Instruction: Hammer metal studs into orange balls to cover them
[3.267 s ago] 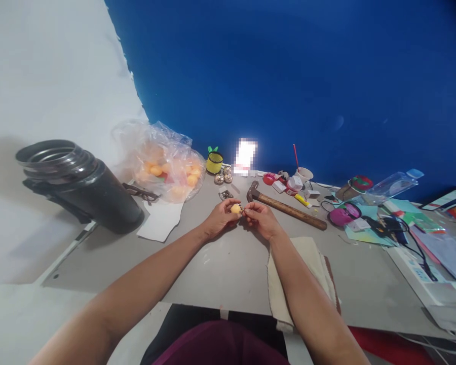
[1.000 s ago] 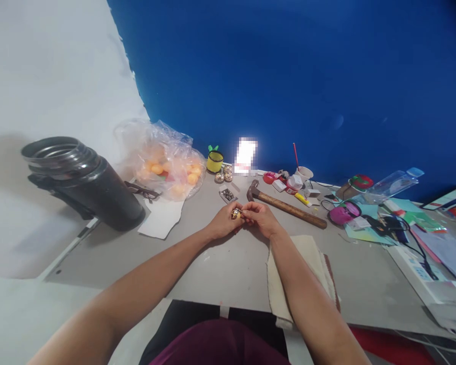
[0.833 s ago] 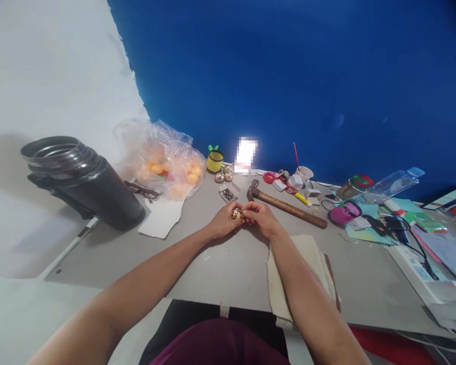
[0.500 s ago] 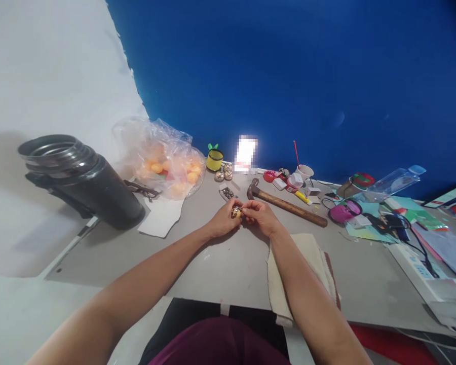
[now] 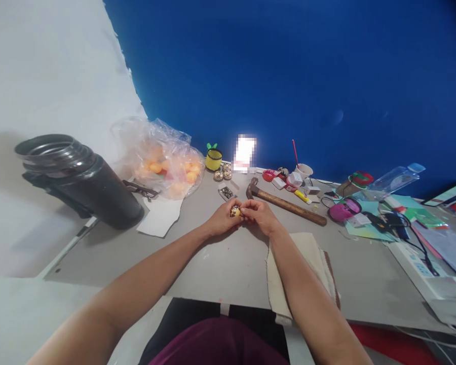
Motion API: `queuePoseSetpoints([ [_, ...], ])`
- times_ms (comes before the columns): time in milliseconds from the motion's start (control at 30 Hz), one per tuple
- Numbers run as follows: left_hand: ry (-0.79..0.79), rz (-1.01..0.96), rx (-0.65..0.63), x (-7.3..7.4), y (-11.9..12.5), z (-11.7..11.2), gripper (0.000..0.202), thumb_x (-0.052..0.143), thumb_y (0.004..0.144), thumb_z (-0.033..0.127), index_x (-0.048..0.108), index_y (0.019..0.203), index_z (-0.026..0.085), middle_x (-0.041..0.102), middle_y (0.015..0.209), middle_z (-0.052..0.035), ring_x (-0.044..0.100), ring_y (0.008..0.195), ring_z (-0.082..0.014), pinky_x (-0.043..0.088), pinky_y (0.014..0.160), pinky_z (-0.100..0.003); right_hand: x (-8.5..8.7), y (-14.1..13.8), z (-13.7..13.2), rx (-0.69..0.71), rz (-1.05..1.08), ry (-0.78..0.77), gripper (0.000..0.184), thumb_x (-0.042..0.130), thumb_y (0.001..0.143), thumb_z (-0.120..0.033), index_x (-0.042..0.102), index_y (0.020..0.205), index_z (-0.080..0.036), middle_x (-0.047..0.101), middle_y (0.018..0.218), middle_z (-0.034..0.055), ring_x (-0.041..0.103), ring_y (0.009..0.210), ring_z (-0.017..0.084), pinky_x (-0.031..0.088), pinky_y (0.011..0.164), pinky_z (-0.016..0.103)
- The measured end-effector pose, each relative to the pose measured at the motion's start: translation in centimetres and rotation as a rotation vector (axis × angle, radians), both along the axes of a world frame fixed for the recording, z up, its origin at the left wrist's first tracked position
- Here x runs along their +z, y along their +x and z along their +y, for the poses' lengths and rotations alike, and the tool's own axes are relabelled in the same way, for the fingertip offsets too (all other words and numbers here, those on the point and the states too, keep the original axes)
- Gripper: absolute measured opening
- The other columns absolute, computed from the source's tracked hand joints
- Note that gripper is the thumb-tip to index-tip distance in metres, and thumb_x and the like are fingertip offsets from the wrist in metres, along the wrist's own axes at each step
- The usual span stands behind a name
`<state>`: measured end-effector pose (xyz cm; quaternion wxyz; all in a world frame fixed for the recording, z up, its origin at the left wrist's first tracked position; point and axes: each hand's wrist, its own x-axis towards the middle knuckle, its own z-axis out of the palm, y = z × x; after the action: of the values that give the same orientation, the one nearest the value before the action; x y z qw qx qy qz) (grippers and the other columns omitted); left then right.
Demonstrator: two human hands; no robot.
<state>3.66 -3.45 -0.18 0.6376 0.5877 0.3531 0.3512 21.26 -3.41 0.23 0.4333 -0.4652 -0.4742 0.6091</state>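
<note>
Just above the table, my left hand is closed around a small yellow ball with shiny metallic pieces on its surface. My right hand pinches at the ball's right side with thumb and fingertips; whatever is between them is too small to make out. Beyond my left fingers lies a small clear tray of dark metallic bits. Behind it sit several balls covered in shiny pieces, by a yellow mesh cup. A claw hammer with a wooden handle lies right of my hands.
At left stand a large dark thermos and a plastic bag of orange balls, with white paper in front. A folded cream cloth lies under my right forearm. Right are a paper cup, a clear bottle and a power strip.
The ball has turned slightly in my left hand, its shiny pieces showing differently. Both hands stay in nearly the same place, and the view has shifted very slightly.
</note>
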Motion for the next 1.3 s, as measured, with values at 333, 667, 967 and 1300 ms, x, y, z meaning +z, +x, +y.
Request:
queuePoseSetpoints([
  [333, 0.01, 0.013, -0.007, 0.27, -0.11, 0.06, 0.034, 0.074, 0.081, 0.037, 0.051, 0.099, 0.019, 0.062, 0.069, 0.0029, 0.056, 0.053, -0.0097, 0.043, 0.048, -0.02, 0.33, -0.05, -0.13, 0.009, -0.001, -0.009, 0.036, 0.092, 0.058, -0.042, 0.07, 0.074, -0.017, 0.068, 0.062, 0.0008, 0.053, 0.054, 0.01, 0.036, 0.053, 0.024],
  [667, 0.026, 0.02, -0.019, -0.07, -0.16, 0.27, 0.034, 0.074, 0.081, 0.036, 0.051, 0.1, 0.019, 0.063, 0.068, 0.0026, 0.057, 0.052, -0.01, 0.043, 0.048, -0.02, 0.34, -0.05, -0.11, 0.008, -0.01, -0.001, 0.032, 0.09, 0.06, -0.039, 0.07, 0.074, -0.018, 0.068, 0.063, 0.0005, 0.053, 0.054, 0.01, 0.037, 0.054, 0.024],
  [967, 0.025, 0.02, -0.01, -0.2, -0.12, 0.29, 0.032, 0.074, 0.082, 0.034, 0.052, 0.099, 0.019, 0.065, 0.07, 0.002, 0.057, 0.052, -0.0096, 0.042, 0.048, -0.02, 0.68, -0.24, -0.22, 0.007, -0.039, 0.002, 0.033, 0.089, 0.059, -0.04, 0.069, 0.074, -0.018, 0.067, 0.062, -0.0006, 0.053, 0.054, 0.01, 0.038, 0.053, 0.024],
  [1300, 0.001, 0.026, 0.023, 0.11, 0.11, -0.02, 0.032, 0.074, 0.08, 0.033, 0.052, 0.098, 0.019, 0.064, 0.073, 0.0015, 0.057, 0.053, -0.009, 0.041, 0.049, -0.019, 0.36, -0.33, -0.15, -0.011, -0.034, 0.008, 0.034, 0.089, 0.059, -0.04, 0.068, 0.074, -0.018, 0.066, 0.063, -0.0005, 0.053, 0.055, 0.01, 0.038, 0.052, 0.023],
])
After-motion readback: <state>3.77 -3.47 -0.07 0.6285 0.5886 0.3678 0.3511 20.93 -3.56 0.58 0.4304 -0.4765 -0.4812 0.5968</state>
